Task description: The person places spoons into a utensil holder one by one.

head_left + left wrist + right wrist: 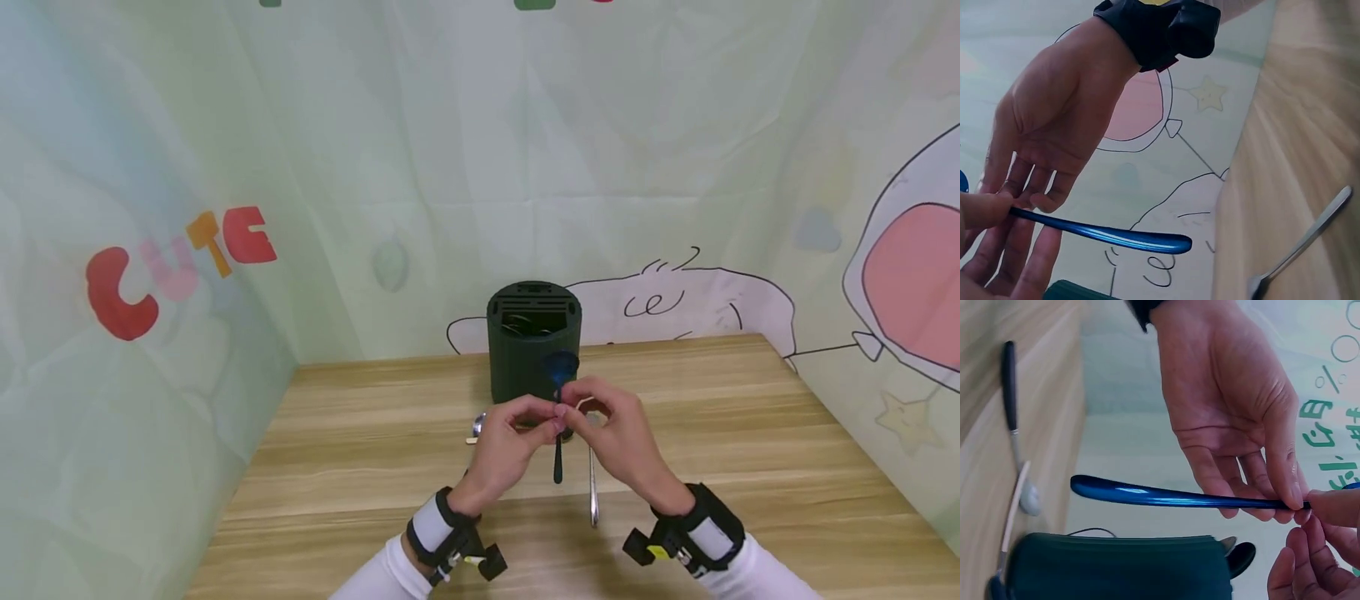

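A shiny blue spoon (558, 462) is held upright between both hands in the head view, its bowl at the top and its handle pointing down. My left hand (504, 447) pinches the spoon's stem from the left. From the right, my right hand (621, 433) pinches it too, the fingertips of both hands meeting there. In the left wrist view the handle (1129, 239) sticks out past the fingers, and the right wrist view shows the same handle (1147, 494). Just behind the hands stands a dark green utensil holder (517, 371), with utensils inside its opening.
A silver utensil (594, 500) lies on the wooden table (360, 450) below the right hand. Left of the holder lie a spoon with a dark handle (1009, 387) and a thin pale piece (1015, 509) crossing near it. Printed cloth (465, 167) hangs around the table.
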### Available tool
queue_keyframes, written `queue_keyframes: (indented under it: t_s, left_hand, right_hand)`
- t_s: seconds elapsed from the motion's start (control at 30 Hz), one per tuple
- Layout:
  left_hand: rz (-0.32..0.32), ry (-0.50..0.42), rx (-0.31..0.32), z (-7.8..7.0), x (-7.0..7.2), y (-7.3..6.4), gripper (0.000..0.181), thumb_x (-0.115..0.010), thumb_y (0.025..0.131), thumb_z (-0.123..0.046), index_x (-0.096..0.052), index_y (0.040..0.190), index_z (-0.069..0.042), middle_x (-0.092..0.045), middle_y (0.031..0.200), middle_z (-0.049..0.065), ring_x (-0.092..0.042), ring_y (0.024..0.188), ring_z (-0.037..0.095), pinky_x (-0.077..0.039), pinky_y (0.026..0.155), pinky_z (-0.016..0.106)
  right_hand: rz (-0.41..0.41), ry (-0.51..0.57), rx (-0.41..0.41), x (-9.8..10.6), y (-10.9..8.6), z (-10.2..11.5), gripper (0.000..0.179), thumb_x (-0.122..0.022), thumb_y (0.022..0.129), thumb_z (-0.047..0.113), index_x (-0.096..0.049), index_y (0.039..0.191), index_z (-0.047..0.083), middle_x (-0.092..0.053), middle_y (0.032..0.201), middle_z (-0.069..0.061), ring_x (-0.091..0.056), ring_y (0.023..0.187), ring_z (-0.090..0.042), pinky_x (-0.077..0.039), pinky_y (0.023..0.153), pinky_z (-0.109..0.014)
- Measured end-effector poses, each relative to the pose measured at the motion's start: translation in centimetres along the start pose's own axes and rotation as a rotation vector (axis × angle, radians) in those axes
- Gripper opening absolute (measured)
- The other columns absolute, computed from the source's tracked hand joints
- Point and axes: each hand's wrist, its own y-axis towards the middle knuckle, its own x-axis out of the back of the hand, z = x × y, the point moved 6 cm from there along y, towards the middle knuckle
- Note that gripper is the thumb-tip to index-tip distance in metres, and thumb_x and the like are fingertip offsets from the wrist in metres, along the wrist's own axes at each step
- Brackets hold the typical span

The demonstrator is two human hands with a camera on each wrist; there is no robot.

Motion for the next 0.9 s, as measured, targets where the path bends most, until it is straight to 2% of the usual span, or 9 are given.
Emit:
queue_keyframes:
  t_s: [0.1,0.23,0.4,0.7,0.9]
  left_hand:
    - [0.014,0.014,-0.056,-1.1,0.2,0.9,0.013,-0.065,0.083,-0.001,-0.067,0.095,-0.002,-0.065,0.090,0.007,-0.061,0.080,0.021,-0.055,0.068,0.035]
    - [0.038,0.019,-0.116,-2.6,0.6,2.5,0.010,-0.065,0.082,0.000,-0.066,0.093,0.000,-0.066,0.089,0.009,-0.062,0.078,0.022,-0.055,0.067,0.035]
    - [0.034,0.092,-0.210,-4.8,1.2,4.3,0.008,-0.065,0.082,0.000,-0.066,0.090,0.001,-0.067,0.087,0.011,-0.063,0.079,0.019,-0.054,0.070,0.034]
    - [-0.013,0.180,-0.311,-7.8,1.8,7.4,0.009,-0.065,0.082,0.000,-0.066,0.091,0.002,-0.067,0.086,0.013,-0.063,0.078,0.021,-0.054,0.068,0.030]
    - [-0.046,0.200,-0.320,-8.6,2.1,9.2,0.011,-0.065,0.083,-0.002,-0.066,0.093,0.002,-0.067,0.086,0.014,-0.063,0.077,0.021,-0.054,0.069,0.030]
  right_hand:
    - [-0.007,0.018,0.009,0.7,1.1,1.9,0.018,-0.066,0.079,-0.004,-0.063,0.095,0.004,-0.063,0.088,-0.006,-0.055,0.082,-0.017,-0.052,0.075,-0.046]
    - [-0.030,-0.010,0.057,1.7,2.5,4.1,0.016,-0.065,0.079,-0.006,-0.063,0.094,0.000,-0.063,0.088,-0.009,-0.056,0.082,-0.018,-0.052,0.073,-0.049]
    - [-0.048,-0.018,0.095,2.8,4.3,5.7,0.014,-0.065,0.080,-0.007,-0.062,0.093,-0.002,-0.062,0.086,-0.011,-0.057,0.081,-0.018,-0.052,0.072,-0.046]
    - [-0.079,0.018,0.116,4.4,7.6,6.4,0.010,-0.062,0.084,-0.003,-0.062,0.094,-0.003,-0.062,0.086,-0.013,-0.060,0.084,-0.018,-0.052,0.076,-0.042]
    - [-0.099,0.022,0.117,4.9,9.5,6.5,0.009,-0.060,0.088,0.003,-0.062,0.096,-0.002,-0.063,0.087,-0.012,-0.060,0.083,-0.017,-0.051,0.079,-0.037]
